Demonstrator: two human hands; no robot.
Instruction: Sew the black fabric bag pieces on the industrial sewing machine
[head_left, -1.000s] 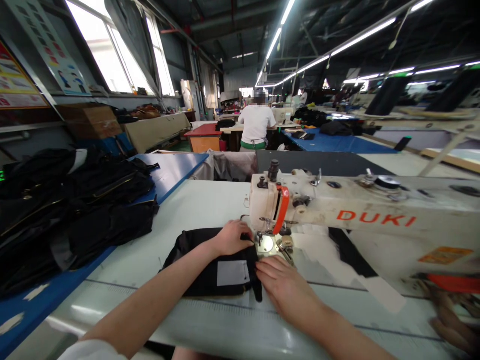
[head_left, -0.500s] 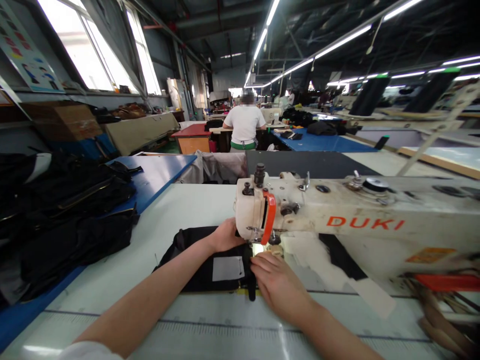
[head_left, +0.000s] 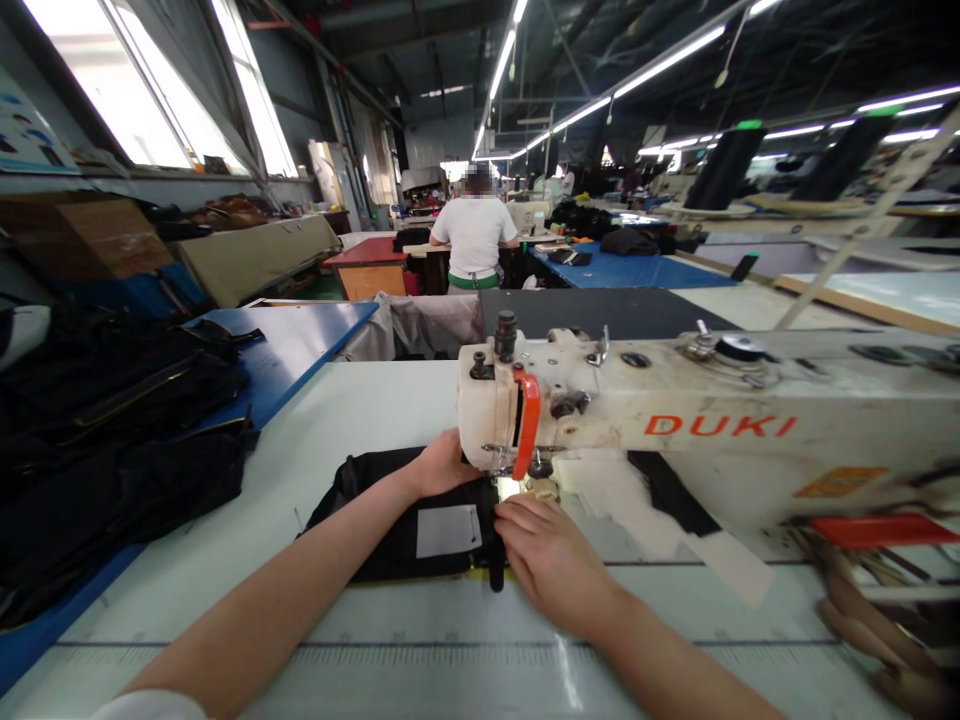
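Note:
A black fabric piece (head_left: 375,535) lies flat on the sewing table, its right edge at the needle area of a white sewing machine (head_left: 566,400). A pale rectangular patch (head_left: 448,530) shows on top of it, and a narrow black strip (head_left: 496,572) sticks out at its near right corner. My left hand (head_left: 442,463) is closed on the far side of the fabric, its fingertips partly hidden behind the machine head. In front of the lit needle area, my right hand (head_left: 551,555) has its fingers pressed together at the fabric's right edge.
A pile of black garments (head_left: 112,430) lies at left on a blue table (head_left: 300,335). White scraps and a black strip (head_left: 671,495) lie under the machine arm. A ruler scale (head_left: 375,655) runs along the near table. A person in a white shirt (head_left: 476,240) sits ahead.
The whole view has shifted, so the machine, hands and background sit slightly further left and higher. Both hands keep nearly the same place against the fabric and the machine.

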